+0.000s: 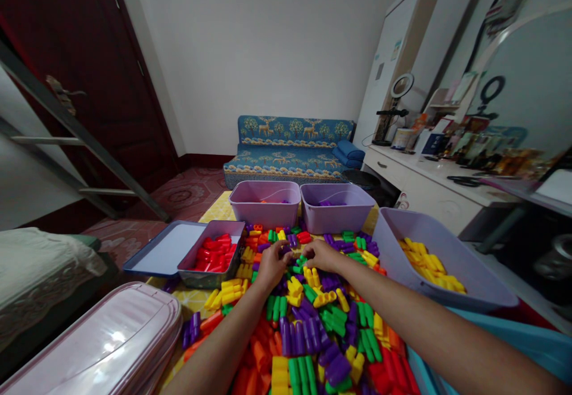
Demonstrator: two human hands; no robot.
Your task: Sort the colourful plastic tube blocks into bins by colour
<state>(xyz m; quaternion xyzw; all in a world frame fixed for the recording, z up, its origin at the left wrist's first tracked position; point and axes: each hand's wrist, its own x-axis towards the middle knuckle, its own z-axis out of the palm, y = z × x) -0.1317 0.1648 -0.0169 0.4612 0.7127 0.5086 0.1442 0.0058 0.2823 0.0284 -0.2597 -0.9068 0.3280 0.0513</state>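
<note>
Plastic building blocks in yellow, green, purple, orange and red, shaped like joined tubes, lie in a thick heap [308,332] on the table. Over the far part of the heap, my left hand [273,263] has its fingers curled together; what is in them, if anything, is hidden. My right hand [322,255] is closed at the fingertips on a small green block [301,260]. The hands are close together but apart. Purple blocks lie just beyond them, and yellow blocks [311,276] are just below.
Two lilac bins [266,213] stand behind the heap. Another lilac bin [447,291] at right holds yellow blocks. A box [210,279] at left contains red blocks, beside a flat lid [163,246]. Stacked pinkish lids [98,341] lie front left; a blue container [513,347] is front right.
</note>
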